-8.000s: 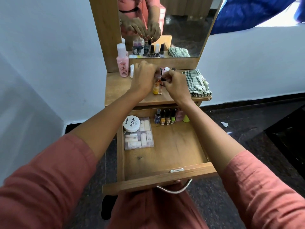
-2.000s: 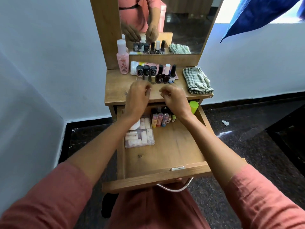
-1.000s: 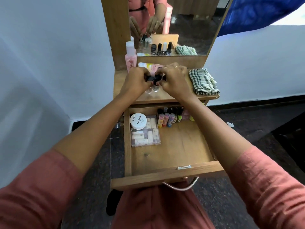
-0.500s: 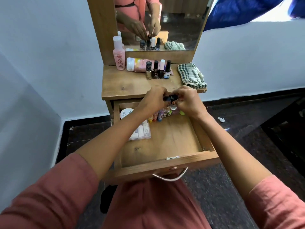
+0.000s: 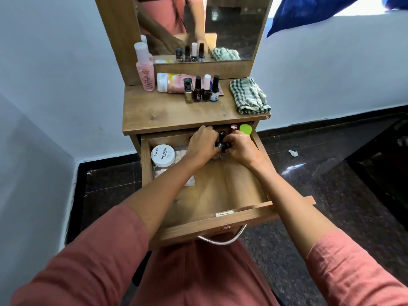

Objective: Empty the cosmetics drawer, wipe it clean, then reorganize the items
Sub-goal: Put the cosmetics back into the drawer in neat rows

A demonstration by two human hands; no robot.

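The left hand (image 5: 203, 147) and right hand (image 5: 242, 149) hide most of the small bottles (image 5: 222, 145).

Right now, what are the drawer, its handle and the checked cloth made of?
Drawer: probably wood or wood-look board, matte; grain lines show. Handle: metal, shiny; it glints. Checked cloth: soft woven fabric; it lies crumpled in folds.

We see a pink bottle (image 5: 145, 72) far left, green-and-white checked cloth (image 5: 248, 98) far right, white jar lid (image 5: 163, 155), lime-green cap (image 5: 245, 129), black-capped bottles (image 5: 222, 146), brown wood-grain drawer (image 5: 225, 191), our salmon sleeves (image 5: 88, 261).
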